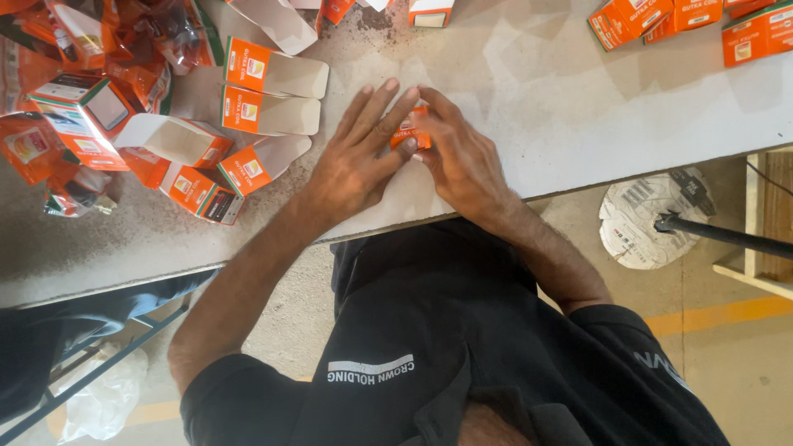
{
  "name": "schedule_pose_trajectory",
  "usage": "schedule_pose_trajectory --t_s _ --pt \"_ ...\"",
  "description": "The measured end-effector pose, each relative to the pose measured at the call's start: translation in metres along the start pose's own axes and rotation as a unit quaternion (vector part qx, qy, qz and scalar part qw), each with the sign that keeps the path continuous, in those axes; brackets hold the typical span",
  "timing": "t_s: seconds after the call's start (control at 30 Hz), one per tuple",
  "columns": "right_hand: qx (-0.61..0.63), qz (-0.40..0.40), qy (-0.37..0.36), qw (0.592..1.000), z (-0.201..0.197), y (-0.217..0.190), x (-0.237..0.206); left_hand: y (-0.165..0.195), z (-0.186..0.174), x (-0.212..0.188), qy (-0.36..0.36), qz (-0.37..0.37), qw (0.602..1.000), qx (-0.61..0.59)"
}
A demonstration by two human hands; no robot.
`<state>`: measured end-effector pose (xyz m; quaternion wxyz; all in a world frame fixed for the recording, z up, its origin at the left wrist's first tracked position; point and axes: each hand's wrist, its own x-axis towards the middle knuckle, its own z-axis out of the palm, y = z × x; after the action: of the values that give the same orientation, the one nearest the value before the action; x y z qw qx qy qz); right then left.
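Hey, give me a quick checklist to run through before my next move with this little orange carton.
1. Small orange carton sits between both hands: ok.
2. Left hand lies with its fingers stretched flat across the carton: ok.
3. Right hand grips the carton's other side: ok.
4. Carton flaps closed: cannot tell, the fingers hide them.
5. Flat open cartons lie on the table left of the left hand: ok.
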<state>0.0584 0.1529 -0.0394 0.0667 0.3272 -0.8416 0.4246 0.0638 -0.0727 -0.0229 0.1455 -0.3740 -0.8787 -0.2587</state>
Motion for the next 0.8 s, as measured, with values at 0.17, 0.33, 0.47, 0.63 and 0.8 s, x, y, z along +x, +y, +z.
schedule_pose_trajectory --t_s 0.17,0.33,0.47,0.63,0.8 --pt "-0.108 0.039 -0.010 0.993 -0.014 0.008 0.002 -0.004 -0.017 -0.008 0.017 -0.011 0.996 0.088" --pt "-0.258 0.041 0.147 0.954 -0.042 0.008 -0.001 -0.042 -0.051 -0.012 0.081 -0.218 0.917 0.324" --pt "-0.115 -0.009 0.061 0.991 -0.016 -0.008 -0.004 -0.060 -0.060 0.004 0.106 -0.258 0.939 0.204" --pt "-0.014 0.031 -0.046 0.998 0.019 -0.015 0.010 0.009 -0.029 0.029 0.131 -0.213 0.968 0.002" --pt "0.129 0.154 0.041 0.979 -0.005 -0.010 0.014 0.000 -0.061 0.015 0.096 -0.138 0.986 0.002"
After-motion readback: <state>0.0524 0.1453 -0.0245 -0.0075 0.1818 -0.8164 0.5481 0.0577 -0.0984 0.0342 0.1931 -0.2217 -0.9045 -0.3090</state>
